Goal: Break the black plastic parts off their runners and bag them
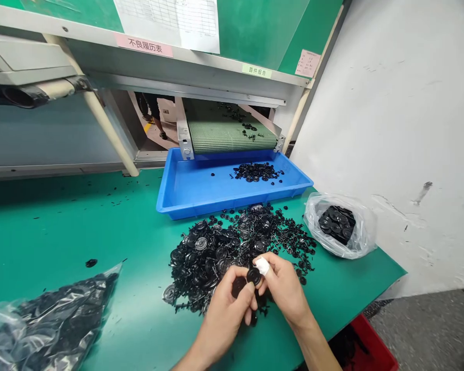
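My left hand [226,309] and my right hand [284,288] meet over the near edge of a pile of black plastic parts [232,247] on the green table [62,237]. Both pinch a small round black disc part [254,276] between their fingertips. A white wrap covers one fingertip of my right hand. More black pieces seem tucked under my left fingers, but I cannot make them out.
A blue tray [201,190] with several black parts sits behind the pile, under a green conveyor belt [228,135]. A clear bag of black discs [338,226] stands at the right. Another plastic bag [46,319] of black scrap lies front left. The table edge runs near right.
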Action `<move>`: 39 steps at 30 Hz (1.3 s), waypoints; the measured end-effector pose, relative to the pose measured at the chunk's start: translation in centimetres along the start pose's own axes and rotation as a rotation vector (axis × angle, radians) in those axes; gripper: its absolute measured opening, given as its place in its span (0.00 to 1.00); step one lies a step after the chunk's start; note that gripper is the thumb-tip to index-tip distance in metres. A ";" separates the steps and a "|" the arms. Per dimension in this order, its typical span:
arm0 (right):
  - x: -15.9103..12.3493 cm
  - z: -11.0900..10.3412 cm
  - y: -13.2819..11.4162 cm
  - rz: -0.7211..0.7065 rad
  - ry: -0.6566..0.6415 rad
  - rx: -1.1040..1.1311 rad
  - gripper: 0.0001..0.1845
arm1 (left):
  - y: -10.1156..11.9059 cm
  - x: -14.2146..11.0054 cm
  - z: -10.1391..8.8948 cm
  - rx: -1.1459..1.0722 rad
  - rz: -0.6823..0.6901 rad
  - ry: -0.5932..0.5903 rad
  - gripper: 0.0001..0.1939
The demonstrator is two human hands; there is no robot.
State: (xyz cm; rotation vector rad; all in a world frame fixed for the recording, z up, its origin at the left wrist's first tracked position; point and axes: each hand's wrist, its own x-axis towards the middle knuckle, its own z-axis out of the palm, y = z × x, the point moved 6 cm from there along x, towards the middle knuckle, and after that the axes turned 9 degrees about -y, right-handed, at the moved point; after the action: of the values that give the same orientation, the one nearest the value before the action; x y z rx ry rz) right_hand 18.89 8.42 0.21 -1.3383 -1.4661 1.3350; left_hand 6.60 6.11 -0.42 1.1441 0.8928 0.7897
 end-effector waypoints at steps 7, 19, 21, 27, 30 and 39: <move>-0.1 -0.3 -0.4 0.019 -0.006 0.021 0.09 | -0.2 -0.1 -0.2 -0.088 -0.015 -0.020 0.12; -0.1 -0.3 -2.7 -0.084 -0.135 -0.254 0.10 | -0.5 0.2 -1.2 -0.455 -0.014 0.051 0.12; 0.8 -0.7 -3.7 -0.206 -0.146 -0.399 0.13 | -0.1 0.0 -1.8 -0.539 0.004 0.109 0.10; 6.3 0.6 -5.4 -0.415 -0.177 -0.754 0.22 | 0.6 -0.3 -3.0 -0.712 -0.010 0.193 0.17; 8.8 2.6 -5.6 -0.402 -0.326 -0.887 0.25 | 1.0 -0.4 -3.6 -0.812 0.012 0.238 0.13; 9.7 2.6 -5.3 -0.406 -0.280 -0.848 0.21 | 1.3 -0.9 -5.0 -0.773 0.066 0.307 0.15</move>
State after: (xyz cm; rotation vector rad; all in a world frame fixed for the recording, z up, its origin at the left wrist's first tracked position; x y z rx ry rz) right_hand 13.41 17.70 3.68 -1.2379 -2.5062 0.6505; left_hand 1.63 7.69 0.17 0.3759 0.6927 1.2459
